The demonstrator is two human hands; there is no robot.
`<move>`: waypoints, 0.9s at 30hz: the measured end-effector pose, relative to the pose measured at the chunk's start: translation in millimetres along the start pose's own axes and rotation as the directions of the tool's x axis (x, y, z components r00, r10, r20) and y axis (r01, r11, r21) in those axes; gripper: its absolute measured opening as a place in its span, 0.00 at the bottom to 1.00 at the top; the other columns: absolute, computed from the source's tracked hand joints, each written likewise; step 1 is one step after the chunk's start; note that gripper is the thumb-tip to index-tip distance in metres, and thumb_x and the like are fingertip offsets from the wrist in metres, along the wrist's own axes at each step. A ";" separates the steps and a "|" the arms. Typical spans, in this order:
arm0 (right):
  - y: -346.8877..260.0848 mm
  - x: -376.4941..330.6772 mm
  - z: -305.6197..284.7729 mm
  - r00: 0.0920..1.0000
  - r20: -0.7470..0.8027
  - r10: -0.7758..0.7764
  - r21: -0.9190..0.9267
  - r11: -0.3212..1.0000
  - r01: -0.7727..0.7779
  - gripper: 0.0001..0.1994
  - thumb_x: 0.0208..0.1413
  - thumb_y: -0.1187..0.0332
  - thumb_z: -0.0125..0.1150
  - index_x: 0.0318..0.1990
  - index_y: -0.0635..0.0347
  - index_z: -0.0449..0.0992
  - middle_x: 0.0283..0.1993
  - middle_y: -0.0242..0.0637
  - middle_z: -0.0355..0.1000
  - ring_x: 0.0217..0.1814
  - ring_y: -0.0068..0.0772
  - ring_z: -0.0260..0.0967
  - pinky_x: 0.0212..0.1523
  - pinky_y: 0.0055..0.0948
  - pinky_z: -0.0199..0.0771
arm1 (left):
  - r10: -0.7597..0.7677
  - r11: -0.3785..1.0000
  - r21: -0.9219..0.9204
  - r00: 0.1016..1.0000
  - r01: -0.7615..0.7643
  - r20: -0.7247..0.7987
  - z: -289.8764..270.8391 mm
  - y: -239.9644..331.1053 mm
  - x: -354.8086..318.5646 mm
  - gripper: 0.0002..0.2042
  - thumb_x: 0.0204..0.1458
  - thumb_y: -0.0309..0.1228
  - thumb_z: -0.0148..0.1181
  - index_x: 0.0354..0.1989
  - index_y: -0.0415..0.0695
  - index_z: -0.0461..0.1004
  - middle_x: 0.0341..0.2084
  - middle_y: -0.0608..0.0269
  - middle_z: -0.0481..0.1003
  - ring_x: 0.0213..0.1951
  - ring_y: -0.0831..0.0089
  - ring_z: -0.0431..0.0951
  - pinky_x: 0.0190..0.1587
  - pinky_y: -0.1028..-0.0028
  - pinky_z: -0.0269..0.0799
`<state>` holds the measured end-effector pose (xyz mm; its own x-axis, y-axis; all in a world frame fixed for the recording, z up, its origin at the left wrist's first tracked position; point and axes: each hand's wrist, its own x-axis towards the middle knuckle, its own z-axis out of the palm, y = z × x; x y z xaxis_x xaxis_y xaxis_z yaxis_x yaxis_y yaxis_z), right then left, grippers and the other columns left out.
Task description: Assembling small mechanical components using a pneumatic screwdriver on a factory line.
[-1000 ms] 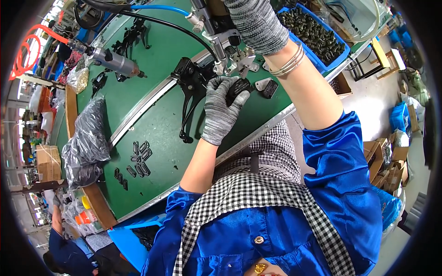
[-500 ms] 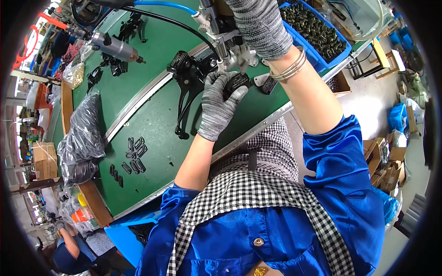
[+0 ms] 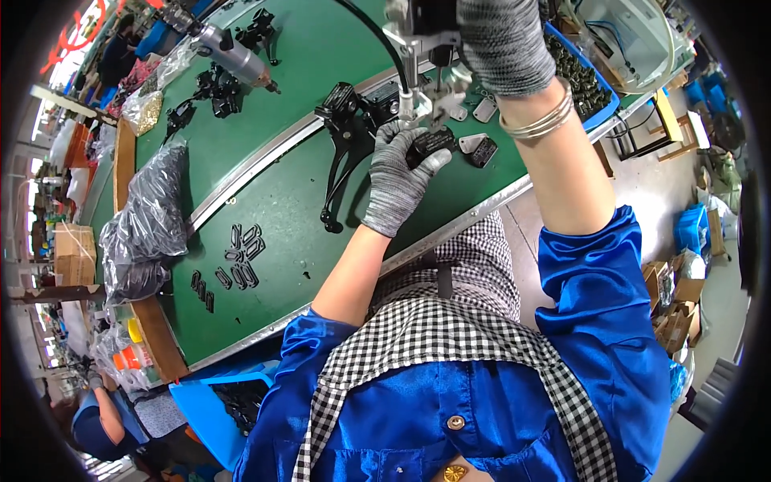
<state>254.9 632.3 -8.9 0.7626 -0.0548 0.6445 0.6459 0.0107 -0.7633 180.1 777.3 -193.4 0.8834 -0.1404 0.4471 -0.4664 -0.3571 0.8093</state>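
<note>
Gripping a black part [image 3: 430,145] over the green table [image 3: 273,209], the gloved left hand [image 3: 397,177] is closed on it; right hand [image 3: 502,44] clasps a tool [image 3: 418,32] above; far right, a blue bin [image 3: 598,88] holds small dark pieces.

On the green table [image 3: 281,217] in front of me, a black lever assembly [image 3: 347,145] lies near the middle of the frame, with its long lever toward the lower left. A group of small black flat parts [image 3: 233,261] lies at the left of centre. A crumpled dark plastic bag [image 3: 144,229] rests at the left edge of the table. In the upper left I see a silver power tool [image 3: 233,52] and more black assemblies [image 3: 215,84] just beside it. A blue bin [image 3: 586,80] full of small dark parts stands in the upper right. On the floor at the right are cardboard boxes [image 3: 683,289] and a blue crate [image 3: 692,229]. Another person in blue [image 3: 100,418] is at the lower left.
</note>
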 end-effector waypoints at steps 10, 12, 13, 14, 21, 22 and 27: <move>-10.3 -19.3 25.6 1.000 0.024 -0.003 -0.044 0.999 0.004 0.17 0.57 0.61 0.63 0.45 0.68 0.75 0.35 0.33 0.77 0.34 0.20 0.70 0.32 0.24 0.70 | -0.134 0.985 -0.103 0.990 0.138 0.047 -3.2 1.7 5.5 0.29 0.37 0.36 0.77 0.48 0.39 0.72 0.45 0.53 0.69 0.42 0.62 0.74 0.49 0.68 0.74; -13.9 -24.6 30.8 1.000 0.024 -0.007 -0.049 0.999 0.008 0.17 0.57 0.61 0.63 0.45 0.68 0.75 0.35 0.33 0.77 0.34 0.19 0.70 0.32 0.24 0.70 | -0.103 0.995 -0.001 0.994 0.103 0.040 -4.4 2.0 5.1 0.28 0.37 0.36 0.77 0.47 0.39 0.72 0.45 0.53 0.69 0.43 0.62 0.74 0.49 0.68 0.74; -15.2 -26.8 33.3 1.000 0.024 -0.009 -0.051 0.999 0.010 0.17 0.57 0.61 0.63 0.45 0.68 0.75 0.35 0.33 0.77 0.34 0.19 0.70 0.32 0.23 0.70 | -0.138 0.989 -0.039 0.989 0.141 0.057 -2.4 -2.4 4.3 0.28 0.37 0.36 0.77 0.47 0.40 0.72 0.45 0.53 0.69 0.43 0.62 0.74 0.50 0.67 0.74; -15.2 -27.4 36.6 1.000 0.023 -0.010 -0.053 0.999 0.011 0.17 0.57 0.61 0.63 0.45 0.68 0.75 0.35 0.33 0.77 0.34 0.19 0.70 0.32 0.23 0.70 | -0.173 0.981 -0.077 0.982 0.178 0.076 -0.3 -7.0 3.8 0.28 0.37 0.36 0.77 0.47 0.40 0.72 0.44 0.52 0.69 0.43 0.62 0.74 0.50 0.67 0.74; -12.9 -37.5 36.6 1.000 -0.010 -0.008 -0.078 0.997 0.008 0.17 0.57 0.61 0.63 0.45 0.68 0.76 0.35 0.33 0.77 0.34 0.19 0.70 0.32 0.23 0.70 | -0.181 0.957 -0.215 0.980 0.195 0.082 1.3 -5.8 4.2 0.28 0.37 0.38 0.76 0.47 0.41 0.73 0.44 0.52 0.70 0.46 0.61 0.73 0.52 0.65 0.72; -11.0 -37.7 33.9 1.000 -0.016 -0.008 -0.081 0.997 0.006 0.17 0.57 0.61 0.63 0.45 0.68 0.76 0.35 0.33 0.77 0.34 0.19 0.70 0.32 0.23 0.70 | -0.181 0.945 -0.267 0.982 0.190 0.059 1.4 -2.8 3.7 0.28 0.37 0.39 0.76 0.47 0.41 0.73 0.44 0.52 0.69 0.46 0.61 0.73 0.52 0.65 0.72; -12.1 -43.0 34.4 0.999 -0.039 -0.013 -0.097 0.995 0.010 0.17 0.58 0.61 0.63 0.45 0.68 0.76 0.35 0.33 0.77 0.33 0.19 0.70 0.32 0.23 0.70 | -0.150 0.941 -0.302 0.988 0.156 0.043 3.1 -7.5 3.6 0.28 0.37 0.40 0.76 0.47 0.41 0.73 0.45 0.53 0.69 0.47 0.60 0.72 0.53 0.64 0.70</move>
<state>215.5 668.9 -25.9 0.7519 -0.0943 0.6525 0.6468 -0.0864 -0.7578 186.8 776.6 -199.1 0.9444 -0.1247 0.3043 -0.3152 -0.0794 0.9457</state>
